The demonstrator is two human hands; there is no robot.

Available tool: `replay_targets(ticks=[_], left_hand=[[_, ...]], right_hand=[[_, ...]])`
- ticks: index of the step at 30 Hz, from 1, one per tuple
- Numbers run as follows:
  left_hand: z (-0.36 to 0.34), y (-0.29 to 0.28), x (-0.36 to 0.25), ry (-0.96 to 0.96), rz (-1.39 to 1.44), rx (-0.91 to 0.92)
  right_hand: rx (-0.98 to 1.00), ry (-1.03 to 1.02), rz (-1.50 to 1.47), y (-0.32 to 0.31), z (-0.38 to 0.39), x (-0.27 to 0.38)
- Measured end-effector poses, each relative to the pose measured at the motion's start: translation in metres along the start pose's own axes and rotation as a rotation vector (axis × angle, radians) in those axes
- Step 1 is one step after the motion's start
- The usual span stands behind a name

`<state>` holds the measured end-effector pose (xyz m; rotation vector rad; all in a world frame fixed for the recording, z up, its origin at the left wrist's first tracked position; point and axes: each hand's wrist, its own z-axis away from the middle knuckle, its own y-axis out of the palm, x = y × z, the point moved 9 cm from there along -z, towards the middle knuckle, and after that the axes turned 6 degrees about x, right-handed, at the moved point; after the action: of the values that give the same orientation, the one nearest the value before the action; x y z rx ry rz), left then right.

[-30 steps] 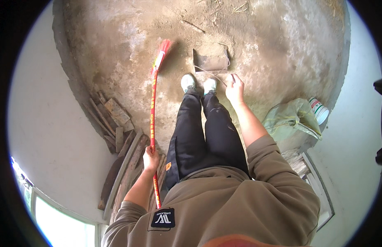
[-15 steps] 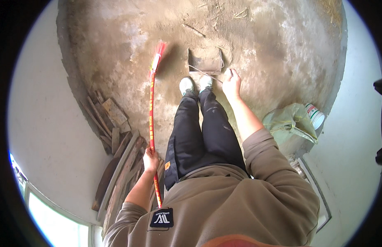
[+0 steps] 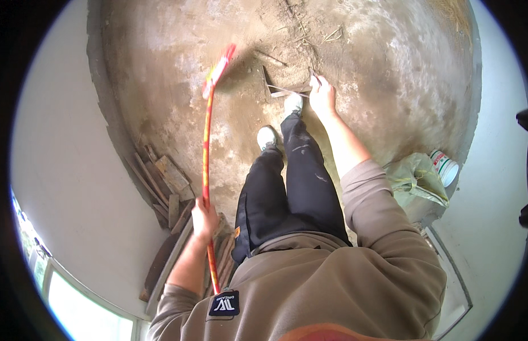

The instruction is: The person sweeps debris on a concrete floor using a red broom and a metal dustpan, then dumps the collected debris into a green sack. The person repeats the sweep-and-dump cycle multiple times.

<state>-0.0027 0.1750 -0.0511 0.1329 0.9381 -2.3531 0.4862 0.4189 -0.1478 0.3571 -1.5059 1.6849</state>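
Observation:
My left hand (image 3: pixel 203 219) is closed round the long red handle of a broom (image 3: pixel 206 149); its red-bristled head (image 3: pixel 218 69), a little blurred, is over the floor ahead, left of my feet. My right hand (image 3: pixel 322 91) is closed on the thin rod handle of a metal dustpan (image 3: pixel 266 79), which is just beyond my right shoe (image 3: pixel 293 102) and partly hidden by the handle and shoe. Loose dust and straw bits (image 3: pixel 301 34) lie on the concrete floor beyond the pan, along with a short stick (image 3: pixel 268 58).
Old boards (image 3: pixel 167 173) are piled along the white wall (image 3: pixel 76 142) at the left, near a bright window (image 3: pixel 88 307). At the right, a pale plastic sack (image 3: pixel 414 182) and a white bucket lying tilted (image 3: pixel 445 167) rest by the other wall (image 3: pixel 497 170).
My right hand has moved forward and up with the dustpan handle. My right shoe has stepped forward, ahead of the left. The broom head has shifted slightly forward.

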Motion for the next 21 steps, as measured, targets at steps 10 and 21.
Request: replay_targets(ticks=[10, 21], left_hand=[[-0.339, -0.075, -0.233, 0.232, -0.391, -0.008], [-0.391, 0.023, -0.310, 0.115, -0.709, 0.213]], right_hand=[[0.020, -0.105, 0.085, 0.008, -0.087, 0.038], [0.223, -0.004, -0.163, 0.027, -0.118, 0.030]])
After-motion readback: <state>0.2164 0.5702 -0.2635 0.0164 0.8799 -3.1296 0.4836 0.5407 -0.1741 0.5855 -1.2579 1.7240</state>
